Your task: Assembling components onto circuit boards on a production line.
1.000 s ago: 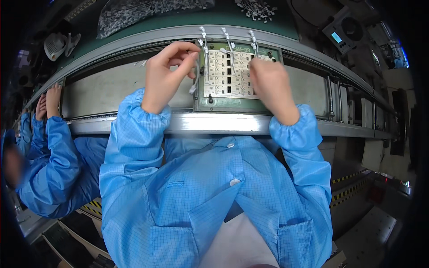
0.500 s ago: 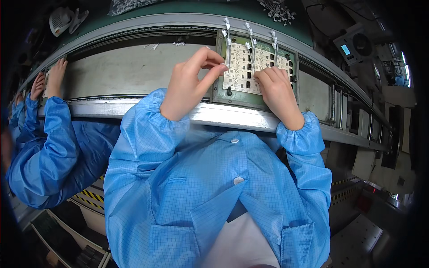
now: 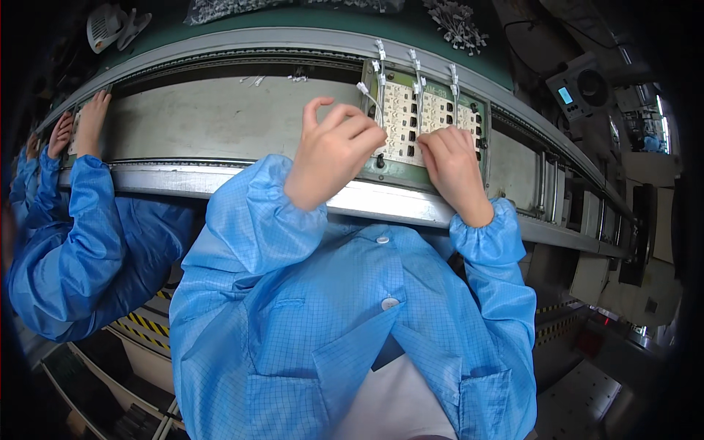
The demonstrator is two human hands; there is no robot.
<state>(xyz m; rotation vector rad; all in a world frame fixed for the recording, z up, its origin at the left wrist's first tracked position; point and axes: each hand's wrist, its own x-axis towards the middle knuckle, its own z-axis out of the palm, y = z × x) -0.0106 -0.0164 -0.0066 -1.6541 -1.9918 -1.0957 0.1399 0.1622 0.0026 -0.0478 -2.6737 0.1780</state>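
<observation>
A green fixture [image 3: 400, 173] holds a panel of small white circuit boards [image 3: 400, 150] with rows of black components. Several thin white cables with plugs stretch over its far edge, among them a middle cable [image 3: 418, 77] and a right-hand cable [image 3: 455, 86]. At the panel's left column, my left hand [image 3: 339, 150] pinches the lower part of a white cable [image 3: 370, 97], its index finger and thumb partly hidden. My right hand [image 3: 452, 163] rests over the lower middle of the panel, fingertips closed together beside the black components; whatever they hold is hidden.
The fixture sits on a conveyor line with a metal front rail [image 3: 381, 204]. White cables lie in a heap [image 3: 453, 26] and in bags [image 3: 227, 7] on the green bench behind. A co-worker's hands [image 3: 92, 125] are at the far left. A small white fan [image 3: 106, 28] stands at the back left.
My left hand has moved down and right along the left column, and the cable there now slants. My right hand stays near the panel's middle. The view has shifted slightly.
</observation>
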